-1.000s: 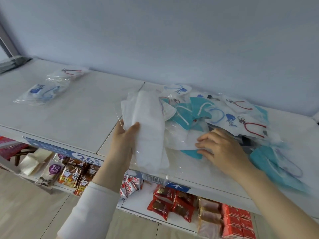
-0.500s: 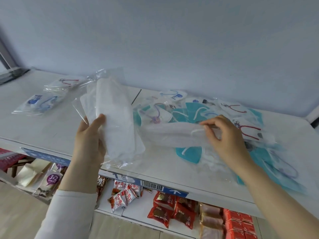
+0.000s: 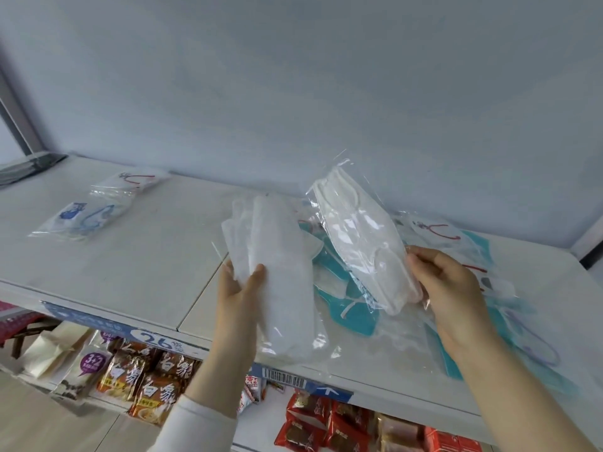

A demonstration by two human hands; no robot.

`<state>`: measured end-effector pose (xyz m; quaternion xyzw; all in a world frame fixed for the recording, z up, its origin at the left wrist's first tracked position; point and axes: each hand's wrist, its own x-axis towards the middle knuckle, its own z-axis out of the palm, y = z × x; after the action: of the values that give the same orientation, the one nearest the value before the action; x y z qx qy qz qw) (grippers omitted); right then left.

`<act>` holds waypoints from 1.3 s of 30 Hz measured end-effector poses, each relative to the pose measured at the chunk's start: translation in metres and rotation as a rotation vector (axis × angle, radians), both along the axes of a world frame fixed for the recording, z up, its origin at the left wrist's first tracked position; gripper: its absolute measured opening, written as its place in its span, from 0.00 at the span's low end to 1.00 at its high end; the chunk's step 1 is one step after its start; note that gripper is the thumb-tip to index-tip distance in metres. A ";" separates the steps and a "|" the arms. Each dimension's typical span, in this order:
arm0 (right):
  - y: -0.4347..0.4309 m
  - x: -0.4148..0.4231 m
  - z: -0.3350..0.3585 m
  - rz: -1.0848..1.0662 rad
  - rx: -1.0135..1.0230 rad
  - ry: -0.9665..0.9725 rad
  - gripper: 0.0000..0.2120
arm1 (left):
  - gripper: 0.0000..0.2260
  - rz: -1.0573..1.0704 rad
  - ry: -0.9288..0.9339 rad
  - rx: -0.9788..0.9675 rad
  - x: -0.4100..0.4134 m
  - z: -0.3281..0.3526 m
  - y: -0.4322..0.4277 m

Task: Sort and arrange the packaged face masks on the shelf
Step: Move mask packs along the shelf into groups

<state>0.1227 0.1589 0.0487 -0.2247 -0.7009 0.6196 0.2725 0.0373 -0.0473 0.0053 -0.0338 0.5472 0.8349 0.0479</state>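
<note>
Our left grip (image 3: 239, 288) curls round a white bundle (image 3: 280, 256) of masks, thumb across its front; we cannot count the packs in it. Our right grip (image 3: 453, 288) pinches one white pack (image 3: 362, 236) by its lower end, tilted upward. Both are held above the shelf (image 3: 146, 262). Beneath them lies a pile (image 3: 355, 311) of teal and printed packs. Two printed packs (image 3: 85, 216) lie well apart to the left.

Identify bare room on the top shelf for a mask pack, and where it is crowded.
Bare: the shelf stretch between the two printed packs far left and the white packs in the left hand. Crowded: the mask pile under and beyond the right hand.
</note>
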 end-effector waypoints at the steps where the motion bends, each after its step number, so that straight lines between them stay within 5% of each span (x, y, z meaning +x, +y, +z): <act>1: -0.005 0.004 0.002 -0.009 0.104 0.031 0.06 | 0.15 -0.015 0.002 -0.007 0.003 0.000 0.005; 9: -0.058 0.017 -0.026 0.126 1.103 -0.050 0.12 | 0.15 -0.100 -0.005 0.186 0.026 0.005 0.036; 15: -0.074 0.017 -0.039 0.192 1.206 -0.061 0.21 | 0.20 -0.129 0.088 0.088 0.028 -0.002 0.037; 20: -0.061 0.018 -0.036 0.046 0.823 -0.008 0.25 | 0.18 -0.203 0.222 0.054 0.018 0.002 0.036; 23: -0.048 0.013 -0.023 0.193 0.298 -0.069 0.28 | 0.18 -0.309 0.324 0.072 0.017 0.011 0.047; 26: -0.044 0.009 -0.029 0.250 0.046 0.056 0.21 | 0.19 -0.366 0.494 -0.079 0.020 0.014 0.056; 29: -0.045 0.012 -0.047 0.217 -0.036 0.096 0.19 | 0.24 -0.348 0.562 -0.209 0.023 0.005 0.058; 39: -0.042 0.017 -0.045 0.271 0.019 0.165 0.28 | 0.20 -0.259 0.619 -0.138 0.034 0.004 0.075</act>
<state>0.1400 0.1173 0.0038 -0.0735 -0.7059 0.6604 0.2453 0.0716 0.0280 0.0095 0.2880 0.5907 0.7536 -0.0173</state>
